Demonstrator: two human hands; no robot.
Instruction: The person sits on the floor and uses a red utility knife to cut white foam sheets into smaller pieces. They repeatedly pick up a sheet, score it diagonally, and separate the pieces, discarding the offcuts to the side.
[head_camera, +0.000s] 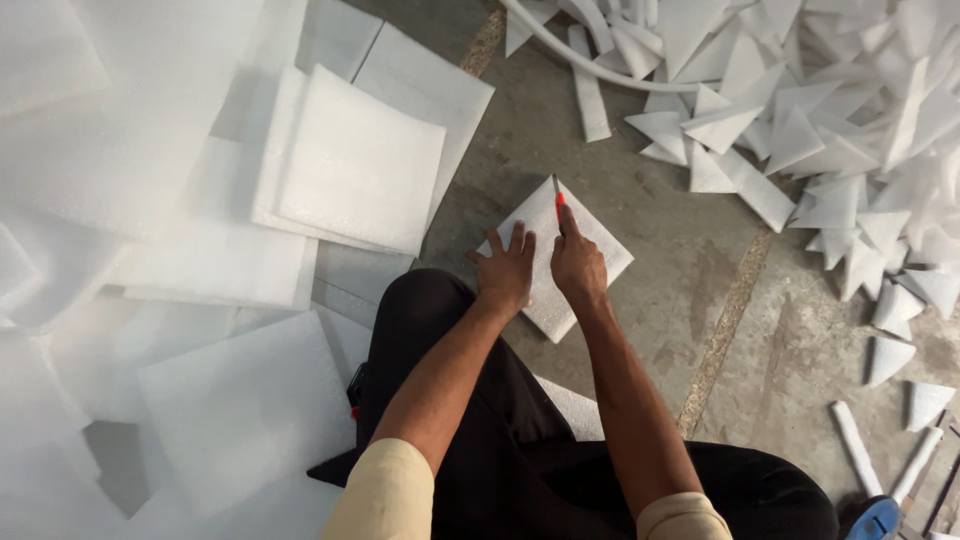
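Left hand (507, 268) flat, fingers spread, pinning white foam square (598, 250) on concrete floor (690, 250). Right hand (577, 262) closed round orange-handled knife (558, 196), blade at square's far corner. Foam triangle offcuts (800, 130) piled far right.

This looks like a small packing or foam-cutting workshop, with work done on a bare concrete floor (690, 260). Stacks of white foam sheets (350, 165) fill the nine to eleven o'clock side, and a heap of triangular foam offcuts (800, 120) lies at one to two o'clock.
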